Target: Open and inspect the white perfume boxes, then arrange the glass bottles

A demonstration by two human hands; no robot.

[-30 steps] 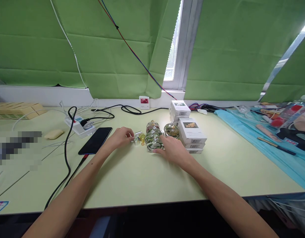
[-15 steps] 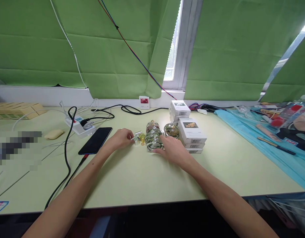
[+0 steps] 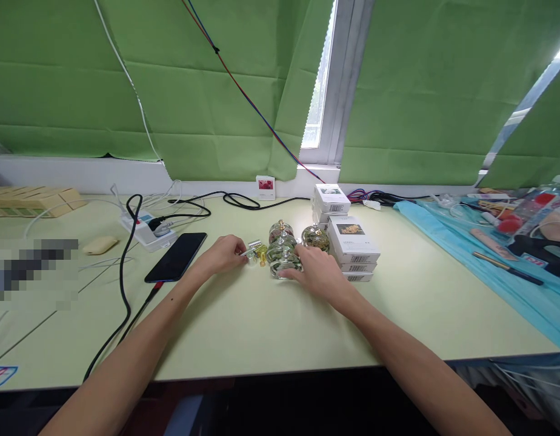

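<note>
Several small round glass bottles stand in a cluster mid-table. My right hand (image 3: pixel 317 270) rests against the nearest glass bottle (image 3: pixel 283 264), fingers on its right side. Behind it stand a bottle with a reddish inside (image 3: pixel 280 232) and one with a gold pattern (image 3: pixel 315 237). My left hand (image 3: pixel 224 253) pinches a small silver cap (image 3: pixel 251 252) just left of the bottles. A small yellow cap (image 3: pixel 261 251) lies beside it.
Stacked white boxes (image 3: pixel 351 245) stand right of the bottles, more boxes (image 3: pixel 330 201) behind. A black phone (image 3: pixel 176 257), a power strip (image 3: pixel 146 230) and black cables (image 3: pixel 122 284) lie to the left. A blue cloth (image 3: pixel 489 260) with clutter covers the right side.
Almost nothing has moved. My right hand has shifted a little toward the bottles; my left hand keeps its pinch on the silver cap.
</note>
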